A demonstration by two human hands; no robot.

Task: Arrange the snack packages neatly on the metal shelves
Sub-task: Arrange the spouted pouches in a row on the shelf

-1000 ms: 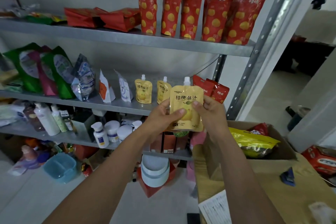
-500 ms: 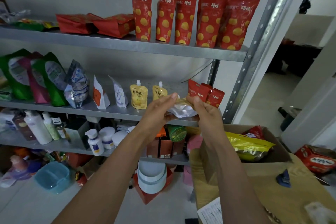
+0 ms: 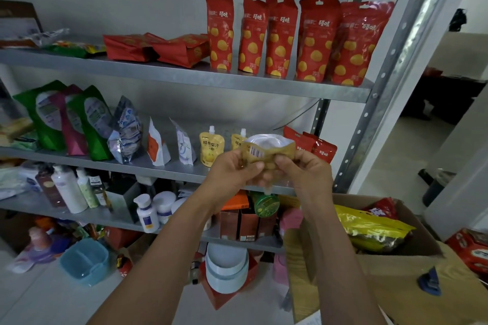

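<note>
Both hands hold a yellow juice pouch (image 3: 266, 152) just in front of the middle shelf (image 3: 169, 172), the left hand (image 3: 235, 170) and right hand (image 3: 307, 175) each with its grip clamped on one side. The pouch is inverted, silver base up, spout end down. The likely gap on that shelf lies just beyond, between 2 standing pouches (image 3: 211, 149) and red packets (image 3: 320, 152). Its long axis probably needs righting first.
</note>
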